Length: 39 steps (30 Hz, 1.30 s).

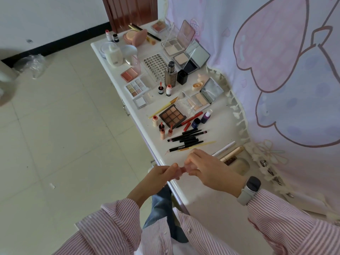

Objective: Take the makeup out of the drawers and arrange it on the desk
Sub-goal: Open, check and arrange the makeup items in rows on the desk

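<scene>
A small pink lip tube (181,170) is pinched between both hands over the near edge of the white desk (207,197). My left hand (161,173) grips one end and my right hand (206,169) grips the other; fingers hide most of it. Just beyond lie several black pencils (185,138), a brown eyeshadow palette (172,116), a gold tube (232,153) and a white pen (223,149). A drawer handle (152,162) shows at the desk's front edge.
Open compacts (204,96), a pale palette (135,88), a blush palette (129,74), a foundation bottle (170,74), a clear lipstick rack (156,64) and a white bottle (114,55) fill the far desk. A pink curtain (276,70) hangs to the right. Tiled floor lies left.
</scene>
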{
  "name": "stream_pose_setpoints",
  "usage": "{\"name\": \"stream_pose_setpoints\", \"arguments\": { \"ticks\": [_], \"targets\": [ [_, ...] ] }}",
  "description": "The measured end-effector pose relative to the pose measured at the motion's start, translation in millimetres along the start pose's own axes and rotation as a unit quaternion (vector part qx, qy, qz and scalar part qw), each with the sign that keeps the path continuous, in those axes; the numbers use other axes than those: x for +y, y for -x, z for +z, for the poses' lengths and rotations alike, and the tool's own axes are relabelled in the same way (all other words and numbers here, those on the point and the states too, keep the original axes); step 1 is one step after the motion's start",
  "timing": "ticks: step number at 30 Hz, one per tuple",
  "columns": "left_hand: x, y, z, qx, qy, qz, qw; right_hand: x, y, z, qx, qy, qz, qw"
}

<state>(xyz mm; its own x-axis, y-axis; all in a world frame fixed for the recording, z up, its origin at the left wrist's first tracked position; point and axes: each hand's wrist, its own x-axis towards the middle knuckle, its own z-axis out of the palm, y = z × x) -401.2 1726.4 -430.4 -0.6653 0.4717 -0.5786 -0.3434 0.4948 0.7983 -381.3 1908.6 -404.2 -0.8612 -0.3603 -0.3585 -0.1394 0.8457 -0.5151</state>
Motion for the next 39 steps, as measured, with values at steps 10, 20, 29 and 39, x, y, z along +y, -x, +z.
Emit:
{"name": "stream_pose_setpoints", "arguments": {
  "ticks": [10, 20, 29, 39],
  "targets": [
    [4, -3, -4, -0.026, -0.007, -0.030, 0.999, 9, 4, -8, 0.020, 0.057, -0.055, 0.997],
    [-9, 2, -18, -0.011, 0.123, -0.060, 0.991, 40, 12, -15, 0.074, 0.051, -0.025, 0.996],
    [-16, 0, -7, 0.134, 0.208, 0.017, 0.969, 29, 0, 17, 0.204, -0.351, 0.141, 0.903],
    [-26, -33, 27, 0.317, -0.113, 0.137, 0.932, 29, -21, 45, 0.193, -0.063, 0.100, 0.974]
  ]
}}
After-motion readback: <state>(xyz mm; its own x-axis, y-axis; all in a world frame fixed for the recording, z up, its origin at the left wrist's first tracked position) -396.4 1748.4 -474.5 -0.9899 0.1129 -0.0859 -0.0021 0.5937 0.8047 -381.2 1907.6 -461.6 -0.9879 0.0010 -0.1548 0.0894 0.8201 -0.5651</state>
